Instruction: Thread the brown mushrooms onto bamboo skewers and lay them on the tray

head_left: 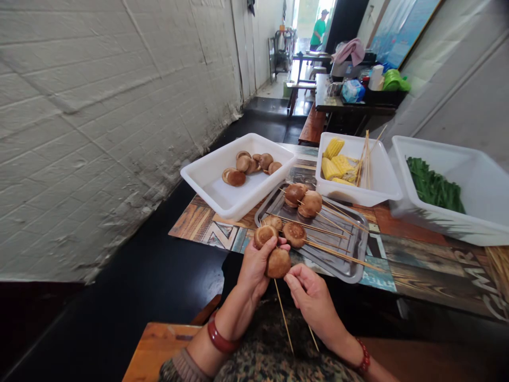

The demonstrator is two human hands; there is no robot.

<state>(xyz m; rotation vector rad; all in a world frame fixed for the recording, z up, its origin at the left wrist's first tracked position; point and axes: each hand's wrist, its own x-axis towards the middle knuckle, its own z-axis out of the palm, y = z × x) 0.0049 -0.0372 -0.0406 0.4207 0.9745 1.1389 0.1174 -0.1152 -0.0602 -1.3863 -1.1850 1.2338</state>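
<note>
My left hand (255, 263) is closed around brown mushrooms, which look like shiitake. One mushroom (278, 263) faces me, and another mushroom (264, 236) sits just beyond my thumb. A bamboo skewer (283, 313) sticks out below the nearer cap towards my lap. Pinched at that cap's right edge, my right hand (312, 297) grips a second skewer (313, 338); its lower end shows beneath the hand, while the middle is hidden. Just past my hands, a metal tray (360, 268) bears skewered mushrooms (295, 234), their sticks pointing right.
A white tub (191, 172) with loose mushrooms stands at the back left of the table (421, 270). Right of it are a tub (385, 199) of corn and skewers and a tub (485, 217) of green leaves. A person (318, 31) in green is far off by the doorway.
</note>
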